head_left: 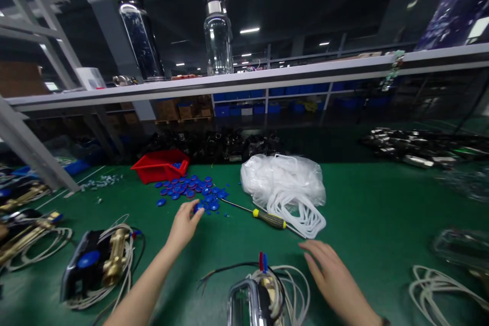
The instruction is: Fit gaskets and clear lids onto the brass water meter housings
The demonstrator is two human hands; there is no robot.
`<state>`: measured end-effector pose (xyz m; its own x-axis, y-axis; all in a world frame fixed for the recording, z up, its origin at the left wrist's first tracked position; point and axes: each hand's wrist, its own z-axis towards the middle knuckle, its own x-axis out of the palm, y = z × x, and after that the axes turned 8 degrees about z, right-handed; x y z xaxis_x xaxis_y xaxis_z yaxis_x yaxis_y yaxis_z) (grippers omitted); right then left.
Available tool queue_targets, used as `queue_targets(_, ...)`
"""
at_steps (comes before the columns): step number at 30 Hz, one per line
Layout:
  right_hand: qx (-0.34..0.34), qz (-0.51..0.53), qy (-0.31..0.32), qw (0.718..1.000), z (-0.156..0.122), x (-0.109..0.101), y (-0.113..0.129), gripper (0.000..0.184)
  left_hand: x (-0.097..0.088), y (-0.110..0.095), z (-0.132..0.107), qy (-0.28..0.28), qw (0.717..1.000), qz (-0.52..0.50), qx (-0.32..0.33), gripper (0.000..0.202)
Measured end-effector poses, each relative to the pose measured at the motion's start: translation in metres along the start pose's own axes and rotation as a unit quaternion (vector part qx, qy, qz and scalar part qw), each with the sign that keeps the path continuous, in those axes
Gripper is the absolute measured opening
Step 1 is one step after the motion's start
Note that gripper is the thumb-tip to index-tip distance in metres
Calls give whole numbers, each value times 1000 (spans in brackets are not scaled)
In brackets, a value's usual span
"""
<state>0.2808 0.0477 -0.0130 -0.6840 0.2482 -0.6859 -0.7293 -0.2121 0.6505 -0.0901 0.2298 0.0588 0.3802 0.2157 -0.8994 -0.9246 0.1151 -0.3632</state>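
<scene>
Left hand pinches one cap at the near edge of the blue caps, which we see spilled loose for easy picking. Right hand, spread and empty, lies well nearer and right of the caps.

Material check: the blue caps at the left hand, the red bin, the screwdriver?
The blue caps by the left hand look like moulded plastic: even colour, dull sheen. The red bin is probably plastic too: uniform glossy red, thin walls. The screwdriver has a bright metal shaft, likely steel. Its handle is dark with a yellow collar, either plastic or rubber; I cannot tell which.
</scene>
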Motion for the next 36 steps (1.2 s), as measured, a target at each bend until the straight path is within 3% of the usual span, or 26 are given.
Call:
queue_targets(3,23,-68,11,997,58,10,6,28,-20,-40,-68,42,994,-57,87,30)
queue_targets(5,42,-103,39,993,83,18,8,18,-31,-60,-117,77,978,-120,151,30)
queue_targets(8,82,-150,74,983,99,26,11,10,-39,-75,-175,120,950,-199,210,36)
queue_targets(11,123,-166,101,973,102,28,17,17,-39,-85,-207,137,942,-221,211,44)
queue_targets(17,185,-88,137,969,91,18,31,27,-45,-115,-235,106,967,-170,156,54)
queue_targets(22,216,79,145,962,72,-11,28,23,-47,-132,-239,57,970,-110,211,48)
queue_targets(26,238,264,142,924,39,-34,33,35,-40,-142,-239,39,963,-53,262,49)
queue_targets(29,228,391,135,881,3,-47,47,49,-34,-149,-242,22,968,-13,249,44)
queue_targets(32,219,470,137,844,-31,-58,61,59,-31,-152,-246,20,974,-17,225,26)
queue_targets(36,222,481,116,840,-63,-64,67,45,-29,-148,-252,4,979,-39,200,20)
